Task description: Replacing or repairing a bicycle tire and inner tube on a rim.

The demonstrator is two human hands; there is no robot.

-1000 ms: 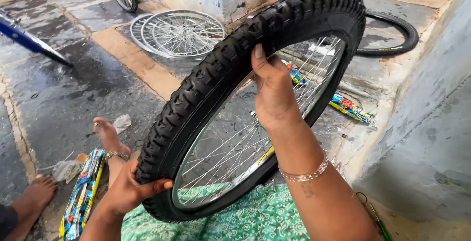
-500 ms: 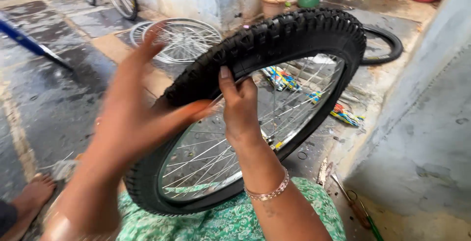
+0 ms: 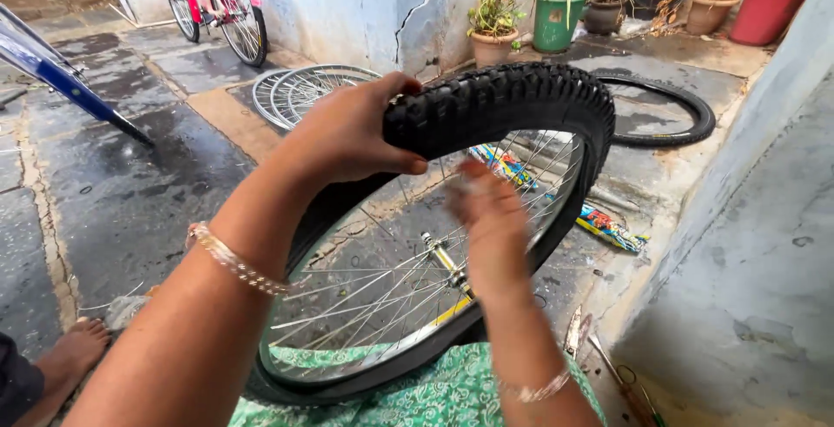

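A bicycle wheel with a knobby black tyre [image 3: 512, 105] and silver spokes [image 3: 373, 288] stands tilted on my lap, over green patterned cloth [image 3: 417, 397]. My left hand [image 3: 347, 132] grips the tyre's tread near the top, thumb on the near side. My right hand [image 3: 491, 223] is blurred in front of the spokes, just inside the rim, fingers apart; it holds nothing. Both wrists wear bangles.
Bare spoked rims [image 3: 304, 88] lie on the wet paving behind. A loose black tyre [image 3: 669, 114] lies at right by a grey wall [image 3: 756, 244]. Colourful strips [image 3: 608, 223], potted plants [image 3: 556, 10], a pink bicycle [image 3: 217, 1], a blue frame tube [image 3: 61, 79] and a bare foot [image 3: 74, 349] surround me.
My left hand rose from the wheel's lower edge and took hold of the tyre's top. My right hand let go of the upper tyre and dropped in front of the spokes.
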